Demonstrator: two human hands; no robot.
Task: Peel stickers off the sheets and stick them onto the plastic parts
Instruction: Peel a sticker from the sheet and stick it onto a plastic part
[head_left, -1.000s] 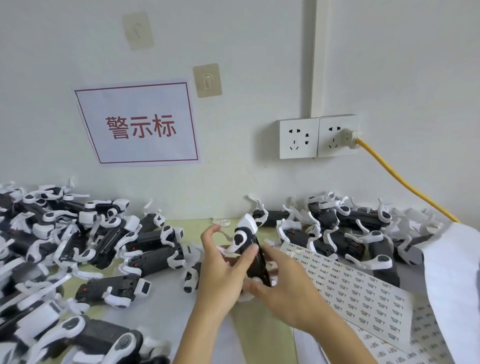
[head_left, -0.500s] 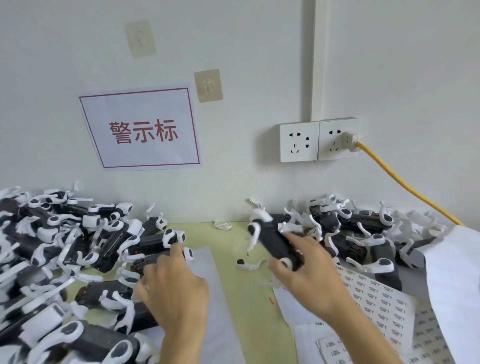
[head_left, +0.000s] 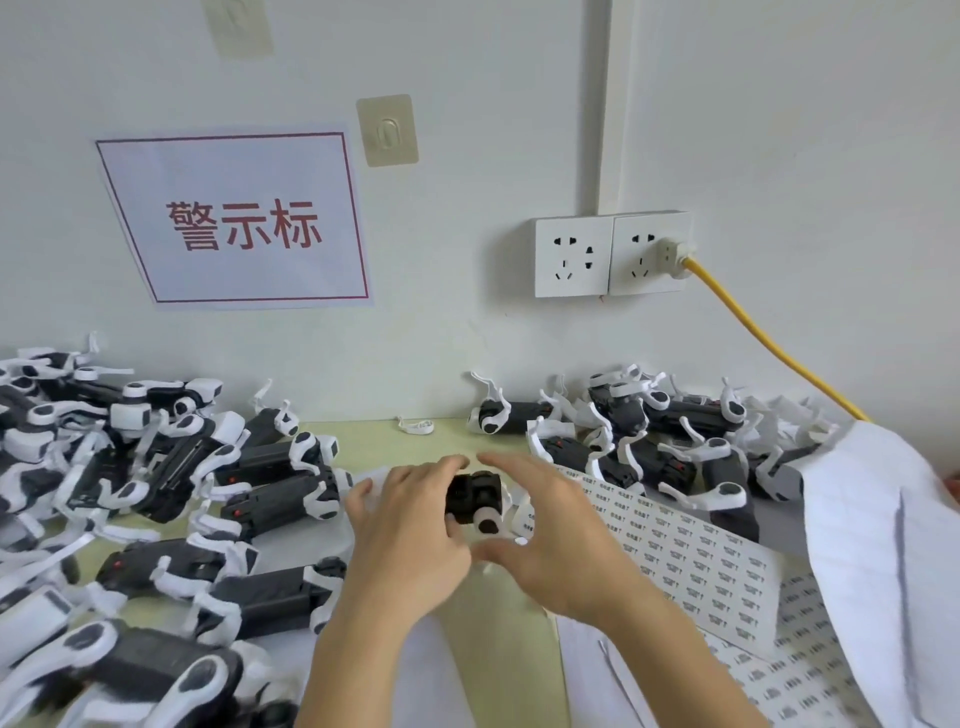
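Note:
A black-and-white plastic part (head_left: 475, 499) is held above the green table (head_left: 374, 441) at the centre. My left hand (head_left: 410, 530) grips its left side with fingers on top and the thumb below. My right hand (head_left: 556, 540) curls around its right end, fingers arched over it and thumb under it. A sticker sheet (head_left: 691, 561) with rows of small labels lies just right of my right hand. A second sticker sheet (head_left: 795, 675) lies nearer the front right.
A big pile of plastic parts (head_left: 156, 467) fills the left side, and a smaller pile (head_left: 649, 436) sits at the back right. White paper (head_left: 883, 545) covers the right edge. A yellow cable (head_left: 753, 322) runs from the wall socket (head_left: 649, 254).
My right hand has brought the part from the right pile to the centre. My left hand has left the left pile and now grips the same part.

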